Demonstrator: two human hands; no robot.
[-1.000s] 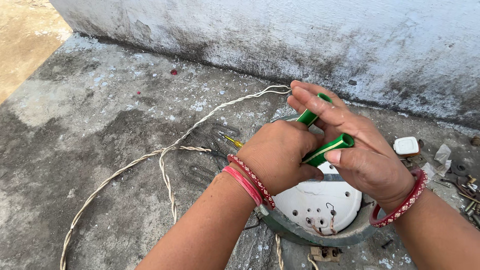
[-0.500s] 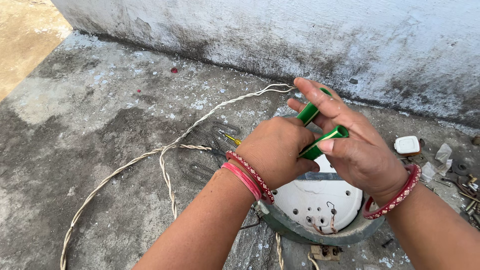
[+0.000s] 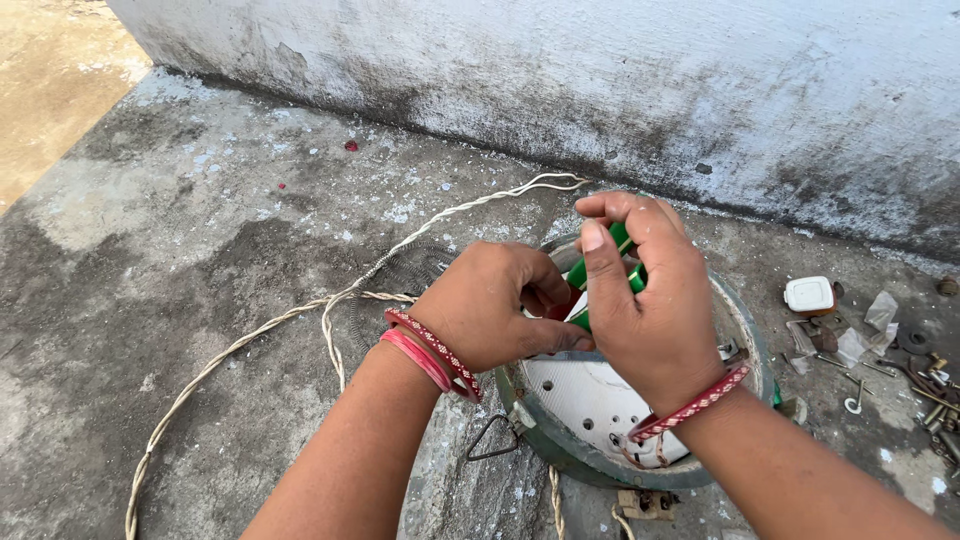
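My right hand (image 3: 650,300) grips a pair of green-handled pliers (image 3: 600,272), fingers wrapped over both handles. Close beside it, my left hand (image 3: 495,305) is closed, pinching something small by the tool's jaws; I cannot make out what. Both hands hover over a round appliance (image 3: 735,330) with a grey metal rim and a white perforated plate inside (image 3: 590,400). A twisted white cord (image 3: 330,305) runs from behind the hands across the concrete floor to the lower left. Red bangles sit on both wrists.
A weathered white wall (image 3: 600,70) rises along the back. Right of the appliance lie a small white plastic block (image 3: 808,294), scraps of plastic film (image 3: 870,330) and several screws and metal bits (image 3: 930,390). A wire triangle clip (image 3: 490,438) hangs off the rim's near side.
My right hand has turned over the pliers, now covering the handles from above. Both hands have drawn closer together, above the appliance.
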